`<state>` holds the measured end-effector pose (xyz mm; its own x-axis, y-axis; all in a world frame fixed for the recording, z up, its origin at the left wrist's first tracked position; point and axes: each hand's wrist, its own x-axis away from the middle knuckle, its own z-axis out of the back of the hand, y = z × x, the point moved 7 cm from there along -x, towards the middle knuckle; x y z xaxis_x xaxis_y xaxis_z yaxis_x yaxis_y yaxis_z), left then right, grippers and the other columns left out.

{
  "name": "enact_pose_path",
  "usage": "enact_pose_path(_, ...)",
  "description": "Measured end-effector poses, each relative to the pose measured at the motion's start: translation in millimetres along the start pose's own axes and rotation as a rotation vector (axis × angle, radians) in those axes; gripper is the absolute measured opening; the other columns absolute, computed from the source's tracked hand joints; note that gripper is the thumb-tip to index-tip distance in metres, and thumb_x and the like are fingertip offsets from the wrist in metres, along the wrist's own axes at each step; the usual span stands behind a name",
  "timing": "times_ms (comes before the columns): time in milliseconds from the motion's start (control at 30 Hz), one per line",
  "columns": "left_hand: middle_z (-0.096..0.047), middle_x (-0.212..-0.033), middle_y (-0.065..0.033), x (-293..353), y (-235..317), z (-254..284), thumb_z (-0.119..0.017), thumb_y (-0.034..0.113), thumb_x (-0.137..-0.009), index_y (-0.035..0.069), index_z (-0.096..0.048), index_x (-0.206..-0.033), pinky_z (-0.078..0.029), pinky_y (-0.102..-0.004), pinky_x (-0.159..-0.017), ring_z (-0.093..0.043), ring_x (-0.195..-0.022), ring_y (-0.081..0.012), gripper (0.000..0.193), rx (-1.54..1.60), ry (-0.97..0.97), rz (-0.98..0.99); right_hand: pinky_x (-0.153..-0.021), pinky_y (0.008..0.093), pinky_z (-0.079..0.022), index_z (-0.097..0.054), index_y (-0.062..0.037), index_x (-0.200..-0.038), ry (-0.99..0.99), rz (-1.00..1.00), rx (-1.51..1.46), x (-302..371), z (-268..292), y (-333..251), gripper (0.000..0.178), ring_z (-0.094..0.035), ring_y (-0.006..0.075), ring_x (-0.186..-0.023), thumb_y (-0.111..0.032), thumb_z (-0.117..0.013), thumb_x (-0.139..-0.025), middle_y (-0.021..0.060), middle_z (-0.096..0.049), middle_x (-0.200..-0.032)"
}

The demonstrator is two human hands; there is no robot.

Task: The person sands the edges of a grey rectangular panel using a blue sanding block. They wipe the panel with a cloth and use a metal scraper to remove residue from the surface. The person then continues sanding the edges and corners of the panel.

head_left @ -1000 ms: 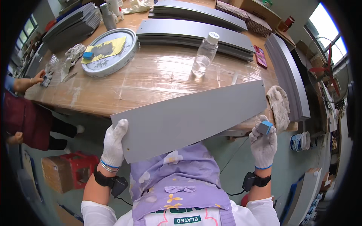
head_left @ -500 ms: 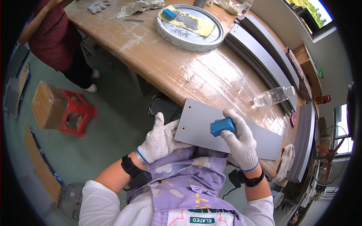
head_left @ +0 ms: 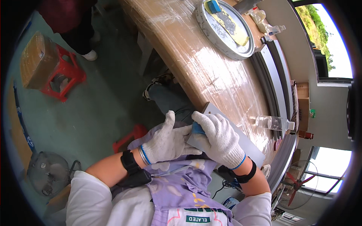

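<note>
My right hand [head_left: 220, 141], in a white knit glove, grips a small blue block [head_left: 197, 129] at the left end of a flat grey panel [head_left: 247, 145]. The fingers hide much of the block and part of that end. The panel lies slanted at the table's near edge, above my lap. My left hand [head_left: 166, 142], also gloved, is palm up with the thumb raised and the fingers stretched out. Its fingertips are at the panel's left end, just below the block; whether they bear any weight cannot be seen.
The film-covered table [head_left: 211, 81] carries a round lid [head_left: 203, 28] with a smeared yellow sheet [head_left: 230, 28] and another blue block [head_left: 214, 6]. A clear bottle [head_left: 269, 122] lies near long grey strips [head_left: 274, 75]. Left are a red stool [head_left: 69, 75] with a carton [head_left: 39, 60], a fan [head_left: 49, 173] and a person [head_left: 71, 22].
My right hand has brought the blue block from the panel's middle to its left end, close to my left hand. The whole view has turned, and the panel now slants more steeply.
</note>
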<state>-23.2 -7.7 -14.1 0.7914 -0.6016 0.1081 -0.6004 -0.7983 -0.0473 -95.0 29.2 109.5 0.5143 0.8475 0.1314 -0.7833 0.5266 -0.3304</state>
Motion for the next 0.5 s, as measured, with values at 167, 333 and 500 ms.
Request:
enact_pose_path(167, -0.043, -0.149, -0.017, -1, -1, -1, -0.032, 0.09, -0.08, -0.002, -0.029, -0.152, -0.036, -0.0477, -0.114, -0.044, -0.137, -0.0299, 0.117, 0.048, -0.047, -0.026, -0.09, 0.0452, -0.047, -0.053, -0.0055, -0.129, 0.215, -0.058, 0.147, -7, 7, 24, 0.053, -0.059, 0.0368, -0.103, -0.007, -0.066, -0.078, 0.016, -0.063, -0.111)
enact_pose_path(333, -0.047, -0.147, -0.0179, -1, -3, 3, -0.034, 0.089, -0.081, -0.002, -0.029, -0.152, -0.03, -0.0478, -0.117, -0.044, -0.137, -0.0307, 0.116, 0.102, -0.032, -0.011, -0.091, 0.0425, -0.049, -0.055, -0.0047, -0.131, -0.01, 0.02, 0.027, 8, -7, -7, 0.056, -0.063, 0.0348, -0.1, -0.006, -0.07, -0.077, 0.0144, -0.065, -0.112)
enact_pose_path(500, -0.049, -0.145, -0.0184, -2, -5, 5, -0.033, 0.088, -0.082, -0.004, -0.033, -0.15, -0.031, -0.0476, -0.117, -0.046, -0.135, -0.0306, 0.114, 0.112, -0.054, -0.005, -0.089, 0.0447, -0.049, -0.053, -0.0059, -0.131, 0.098, 0.013, 0.017, 11, 2, -5, 0.058, -0.061, 0.0375, -0.099, -0.009, -0.071, -0.075, 0.0153, -0.064, -0.112)
